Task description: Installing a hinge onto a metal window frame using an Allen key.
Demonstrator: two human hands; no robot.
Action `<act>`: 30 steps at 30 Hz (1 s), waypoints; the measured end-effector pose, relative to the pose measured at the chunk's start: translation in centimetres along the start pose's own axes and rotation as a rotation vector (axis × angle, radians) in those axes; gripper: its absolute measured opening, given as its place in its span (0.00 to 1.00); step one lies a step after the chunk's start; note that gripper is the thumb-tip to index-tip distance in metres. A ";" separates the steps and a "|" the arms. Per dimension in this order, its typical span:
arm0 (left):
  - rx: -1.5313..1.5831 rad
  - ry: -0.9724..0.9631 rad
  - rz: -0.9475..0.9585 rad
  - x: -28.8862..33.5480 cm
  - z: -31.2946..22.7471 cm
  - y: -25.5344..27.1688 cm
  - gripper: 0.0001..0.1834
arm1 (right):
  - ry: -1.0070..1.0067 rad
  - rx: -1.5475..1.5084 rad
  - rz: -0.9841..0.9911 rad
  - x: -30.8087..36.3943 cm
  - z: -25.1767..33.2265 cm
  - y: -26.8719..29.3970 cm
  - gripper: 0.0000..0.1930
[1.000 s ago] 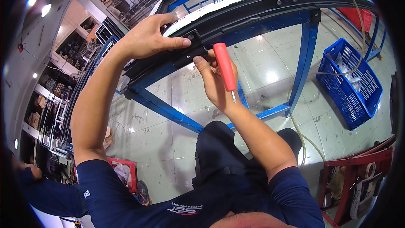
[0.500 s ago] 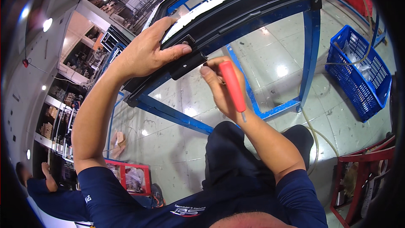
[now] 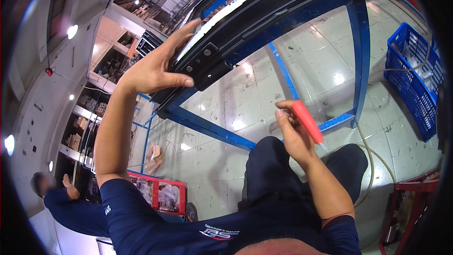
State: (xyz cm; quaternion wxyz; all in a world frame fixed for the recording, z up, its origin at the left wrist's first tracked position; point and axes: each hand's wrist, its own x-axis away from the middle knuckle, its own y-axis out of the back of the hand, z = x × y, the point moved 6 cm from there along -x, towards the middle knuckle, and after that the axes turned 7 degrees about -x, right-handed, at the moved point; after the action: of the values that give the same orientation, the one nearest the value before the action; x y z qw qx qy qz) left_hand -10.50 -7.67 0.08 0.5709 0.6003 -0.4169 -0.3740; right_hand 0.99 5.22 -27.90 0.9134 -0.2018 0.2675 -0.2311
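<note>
My left hand (image 3: 153, 73) is spread at the left end of a black frame (image 3: 264, 21), its fingers over the top edge and its thumb stretched along the side. Beside the thumb, a black hinge-like fitting (image 3: 214, 73) with round screw heads sits on the frame. Lower and to the right, away from the frame, my right hand (image 3: 297, 134) is closed around a red-handled screwdriver (image 3: 307, 123). Its handle lies across the fingers, and the short bit of shaft in view points back toward my wrist.
A blue metal stand (image 3: 358, 56) carries the frame. To the right are a blue plastic crate (image 3: 410, 85) holding clear bags and a hose (image 3: 370, 160) on the floor. Red racks (image 3: 181, 198) stand at both sides. Another person (image 3: 71, 208) is at the lower left.
My right hand has drawn away from the fitting, down and right, with the screwdriver still in it. My left thumb has shifted off the fitting, uncovering more of it, and the fingers have spread.
</note>
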 end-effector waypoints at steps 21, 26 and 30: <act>0.008 0.067 -0.181 4.0 2.2 -1.0 0.38 | -0.200 0.024 0.405 -9.5 8.6 -7.8 0.10; 0.029 0.029 -0.208 3.2 1.5 -0.9 0.38 | -0.226 0.094 0.428 -9.3 10.2 -7.6 0.04; -0.103 0.025 -0.250 3.7 2.7 -1.3 0.39 | -0.125 0.247 0.471 -8.3 11.2 -7.7 0.22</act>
State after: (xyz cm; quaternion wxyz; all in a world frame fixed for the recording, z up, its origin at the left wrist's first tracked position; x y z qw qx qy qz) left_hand -11.50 -12.13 -1.25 0.5552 0.6220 -0.3116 -0.4558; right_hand -1.11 6.09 -12.17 0.9745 -0.0349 0.2198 -0.0302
